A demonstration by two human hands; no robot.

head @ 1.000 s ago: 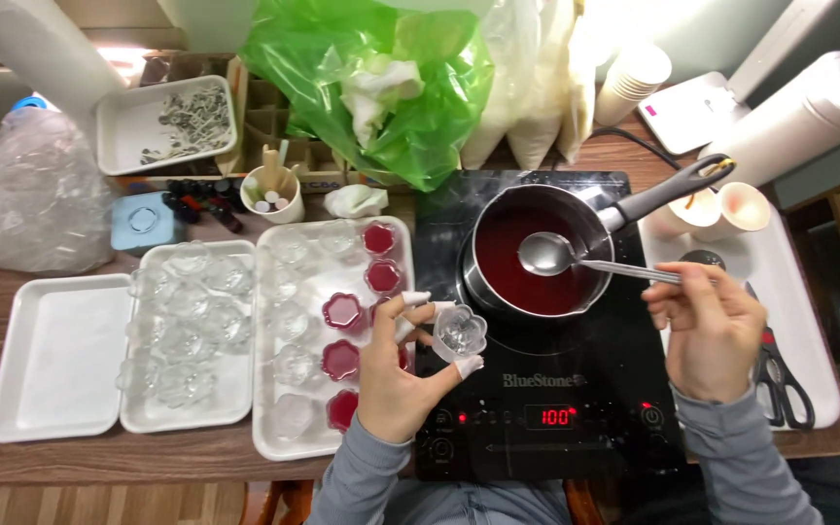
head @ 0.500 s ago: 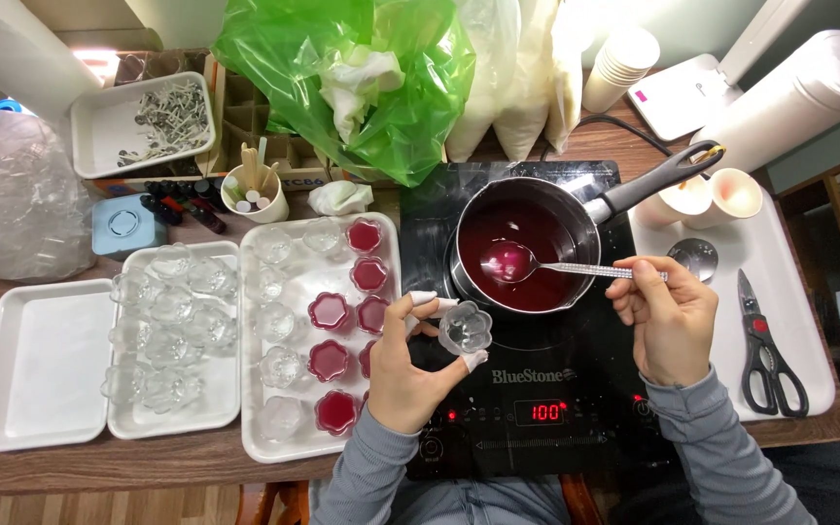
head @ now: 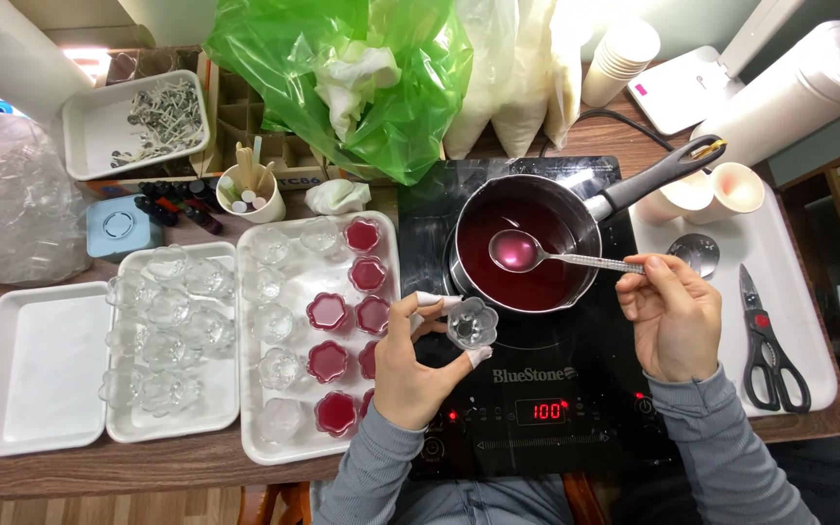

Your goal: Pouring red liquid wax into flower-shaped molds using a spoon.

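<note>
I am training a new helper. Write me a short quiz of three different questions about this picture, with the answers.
1. True or false: the spoon in the right hand is over the pan.
2. What does the left hand hold? A) scissors B) a small clear flower-shaped cup C) a paper cup
3. Fill in: the scissors lie on the white tray to the ___ of the cooktop.

Key: 1 true; 2 B, the cup; 3 right.

A small clear flower-shaped cup (head: 472, 323), empty and upright, was held just in front of the saucepan (head: 527, 255); a metal spoon (head: 522, 253) filled with red liquid was held level above the pan.
</note>
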